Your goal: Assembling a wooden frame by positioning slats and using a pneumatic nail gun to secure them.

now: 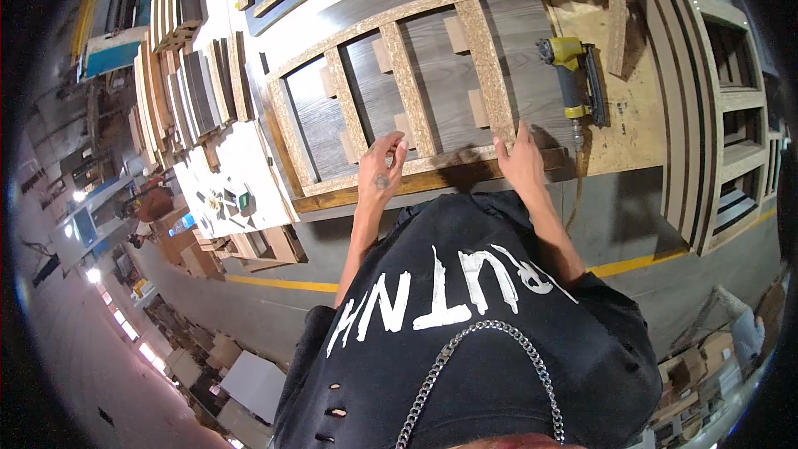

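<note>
A particleboard frame [406, 87] with several parallel slats lies on a dark grey wood-grain panel [449, 66] on the workbench. Small wooden blocks [455, 35] sit against the slats. My left hand [382, 170] is over the frame's near rail, its fingers loosely bent and the thumb apart, with nothing visible in them. Over the near right corner, my right hand [521, 160] has its fingers stretched and spread, touching or just above the wood. To its right, a yellow and black nail gun [572, 79] rests on the bench with a hose attached.
Stacked wood strips [193, 91] stand at the left of the bench. At the right is a tall stack of finished-looking frames [694, 116]. A loose particleboard strip [616, 25] lies beyond the nail gun. A yellow line [636, 265] crosses the grey floor.
</note>
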A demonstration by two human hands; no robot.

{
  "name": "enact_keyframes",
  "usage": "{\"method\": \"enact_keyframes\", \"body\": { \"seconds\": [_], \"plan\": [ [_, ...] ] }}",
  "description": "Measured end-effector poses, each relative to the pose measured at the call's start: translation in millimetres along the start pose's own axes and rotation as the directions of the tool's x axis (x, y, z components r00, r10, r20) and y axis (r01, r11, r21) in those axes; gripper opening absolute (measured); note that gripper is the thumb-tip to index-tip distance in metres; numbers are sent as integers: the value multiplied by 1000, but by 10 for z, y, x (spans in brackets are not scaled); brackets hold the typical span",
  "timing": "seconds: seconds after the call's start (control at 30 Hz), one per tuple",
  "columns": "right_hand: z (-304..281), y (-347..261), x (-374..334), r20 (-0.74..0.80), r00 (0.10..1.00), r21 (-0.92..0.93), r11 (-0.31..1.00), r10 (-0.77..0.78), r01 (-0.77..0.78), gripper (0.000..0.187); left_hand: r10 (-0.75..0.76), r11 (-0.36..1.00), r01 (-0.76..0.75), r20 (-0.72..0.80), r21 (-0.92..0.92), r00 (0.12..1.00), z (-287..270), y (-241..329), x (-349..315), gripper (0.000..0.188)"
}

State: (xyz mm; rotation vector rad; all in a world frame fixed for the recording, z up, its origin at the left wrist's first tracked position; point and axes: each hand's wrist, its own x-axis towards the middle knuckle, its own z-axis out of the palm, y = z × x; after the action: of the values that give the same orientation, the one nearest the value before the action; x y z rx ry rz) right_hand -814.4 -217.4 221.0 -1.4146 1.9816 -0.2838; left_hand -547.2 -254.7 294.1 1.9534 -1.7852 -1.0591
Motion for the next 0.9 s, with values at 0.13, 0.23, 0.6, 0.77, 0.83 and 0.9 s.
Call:
{"method": "enact_keyframes", "body": {
  "seconds": [0.13,0.23,0.6,0.77,0.83,0.9],
  "plan": [
    [90,64,-141,10,998,95,994,58,-59,68,31,999,-31,1,-12,1000,57,76,107,32],
    [-89,12,-70,97,988,147,980,121,-135,65,23,1000,-23,16,-2,1000,95,42,75,32],
    [-170,295,-56,160,953,374,878,256,-299,64,185,979,-194,119,64,975,379,109,297,24],
    [-158,332,-88,212,955,383,882,207,-276,62,397,888,-423,165,178,903,742,159,624,28],
    [-160,425,-71,187,975,376,908,119,-183,58,473,816,-505,179,280,863,922,186,751,37],
    [-158,464,-21,188,979,356,924,76,-140,60,557,682,-604,242,413,794,1075,287,855,52]
  ]
}}
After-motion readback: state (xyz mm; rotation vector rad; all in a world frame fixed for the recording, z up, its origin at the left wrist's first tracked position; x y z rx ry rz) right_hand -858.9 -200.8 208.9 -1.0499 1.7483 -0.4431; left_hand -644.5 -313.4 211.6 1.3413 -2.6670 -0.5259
